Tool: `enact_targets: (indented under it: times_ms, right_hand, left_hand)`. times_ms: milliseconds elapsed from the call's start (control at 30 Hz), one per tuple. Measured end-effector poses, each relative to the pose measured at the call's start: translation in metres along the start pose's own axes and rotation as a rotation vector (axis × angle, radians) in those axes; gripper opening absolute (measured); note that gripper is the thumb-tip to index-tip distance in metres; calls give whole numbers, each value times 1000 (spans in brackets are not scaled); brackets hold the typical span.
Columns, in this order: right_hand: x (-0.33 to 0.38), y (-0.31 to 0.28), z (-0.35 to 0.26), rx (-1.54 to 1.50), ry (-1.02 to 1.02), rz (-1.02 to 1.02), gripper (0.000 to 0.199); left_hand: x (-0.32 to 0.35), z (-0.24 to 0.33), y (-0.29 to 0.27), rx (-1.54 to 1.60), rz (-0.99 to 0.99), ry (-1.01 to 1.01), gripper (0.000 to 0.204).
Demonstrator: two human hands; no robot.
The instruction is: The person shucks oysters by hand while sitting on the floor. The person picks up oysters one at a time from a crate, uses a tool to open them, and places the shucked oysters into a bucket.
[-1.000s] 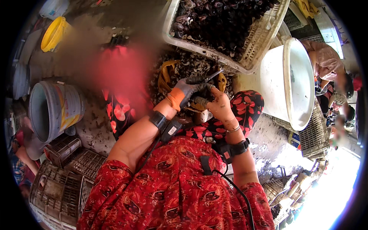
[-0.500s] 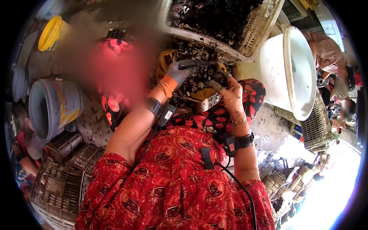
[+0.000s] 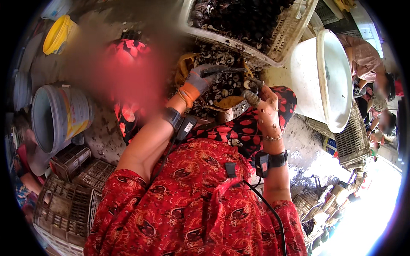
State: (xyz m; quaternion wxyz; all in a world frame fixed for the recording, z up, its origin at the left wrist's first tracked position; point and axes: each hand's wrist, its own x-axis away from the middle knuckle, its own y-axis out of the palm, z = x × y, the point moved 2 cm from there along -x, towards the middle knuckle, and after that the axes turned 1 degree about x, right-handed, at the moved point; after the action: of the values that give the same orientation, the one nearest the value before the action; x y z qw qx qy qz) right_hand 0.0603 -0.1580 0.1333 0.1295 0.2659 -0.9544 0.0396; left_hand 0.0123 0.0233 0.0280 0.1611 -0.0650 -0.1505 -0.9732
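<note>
Pointing right, a slim dark tool (image 3: 228,69) runs nearly level from the left hand (image 3: 197,83), over the shell heap (image 3: 221,90), below the crate's (image 3: 213,38) near edge. The gloved fingers wrap its left end; its tip blurs into the shells. Whether the right hand's (image 3: 267,112) 2 covered fingertips pinch anything, I cannot tell.

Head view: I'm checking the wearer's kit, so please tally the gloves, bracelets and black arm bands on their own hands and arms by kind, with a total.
Grey glove with orange cuff, on the left hand: 1
Beaded bracelet, on the right wrist: 1
Black arm bands, one on each arm: 2
Total: 4
</note>
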Motion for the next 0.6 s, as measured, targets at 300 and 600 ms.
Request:
enact_targets:
  times_ms: [300,600]
  right_hand:
    - [0,5,4,243,-102,-70,38]
    - [-4,12,2,182,-129,-24,41]
  left_hand:
    - [1,11,5,-124,73,186,24]
    - [1,26,10,-352,-53,464,25]
